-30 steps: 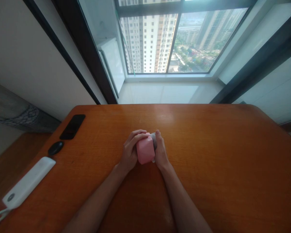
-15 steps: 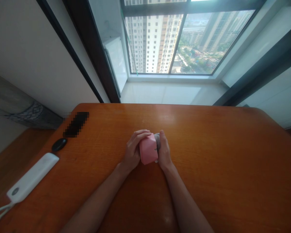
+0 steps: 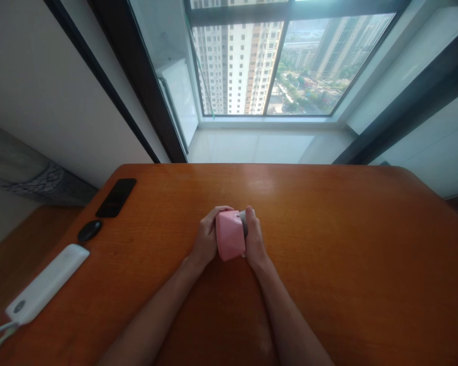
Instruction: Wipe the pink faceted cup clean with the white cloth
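Wooden tabletop (image 3: 328, 264), pink block (image 3: 230, 235) turned squarer, left hand (image 3: 205, 239), right hand (image 3: 254, 238), fingers clamped on it

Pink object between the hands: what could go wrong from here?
The pink faceted object is held only from its sides by the left hand and right hand, so it might slip if either hand eases. The grey piece behind it is mostly hidden and could drop onto the glossy wooden table. The hands also cover much of the contact, so a reviewer may not see a slip start.
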The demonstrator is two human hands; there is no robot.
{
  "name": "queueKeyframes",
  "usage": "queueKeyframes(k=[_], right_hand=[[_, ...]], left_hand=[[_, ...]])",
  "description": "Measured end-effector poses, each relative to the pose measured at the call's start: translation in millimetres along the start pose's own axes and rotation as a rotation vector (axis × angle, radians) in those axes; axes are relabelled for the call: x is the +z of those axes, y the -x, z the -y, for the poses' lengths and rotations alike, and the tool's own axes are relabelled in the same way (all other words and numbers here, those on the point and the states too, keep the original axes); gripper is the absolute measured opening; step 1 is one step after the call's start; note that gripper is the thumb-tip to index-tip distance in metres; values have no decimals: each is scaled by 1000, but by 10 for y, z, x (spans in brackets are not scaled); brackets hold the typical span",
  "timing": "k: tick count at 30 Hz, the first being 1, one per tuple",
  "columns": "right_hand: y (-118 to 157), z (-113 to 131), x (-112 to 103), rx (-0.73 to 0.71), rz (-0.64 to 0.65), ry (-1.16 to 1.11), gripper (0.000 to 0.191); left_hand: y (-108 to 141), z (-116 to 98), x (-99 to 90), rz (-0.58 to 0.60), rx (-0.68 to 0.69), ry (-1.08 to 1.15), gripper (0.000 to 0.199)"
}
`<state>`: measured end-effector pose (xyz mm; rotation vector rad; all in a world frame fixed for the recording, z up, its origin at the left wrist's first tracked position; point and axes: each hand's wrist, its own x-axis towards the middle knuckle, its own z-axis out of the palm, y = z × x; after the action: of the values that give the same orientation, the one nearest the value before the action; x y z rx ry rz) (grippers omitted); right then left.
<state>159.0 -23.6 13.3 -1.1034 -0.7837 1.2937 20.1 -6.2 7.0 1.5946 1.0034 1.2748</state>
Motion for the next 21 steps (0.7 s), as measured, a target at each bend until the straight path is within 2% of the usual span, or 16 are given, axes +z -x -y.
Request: queueKeyframes(k=[2, 5, 7, 11, 14, 18, 21], right_hand=[[7, 8, -4, 3, -1, 3, 69], [10, 12, -4, 16, -10, -1, 71], [9, 9, 0, 26, -2, -6, 71], [-5, 8, 12, 16, 6, -20, 71], [-17, 12, 18, 13, 22, -23, 69], [-18, 5, 12, 2, 5, -3, 65], [-5, -6, 1, -20, 4, 39, 64]], left_hand=[[-1, 9, 4, 31, -105, 22, 23], [20, 26, -13, 2, -68, -27, 21], [44, 36, -29, -31, 34, -64, 24], [88, 28, -61, -24, 347, -97, 32], [97, -2, -80, 2, 455, -131, 33], [61, -38, -70, 1, 400, -128, 31], [19, -34, -34, -30, 235, -63, 26]])
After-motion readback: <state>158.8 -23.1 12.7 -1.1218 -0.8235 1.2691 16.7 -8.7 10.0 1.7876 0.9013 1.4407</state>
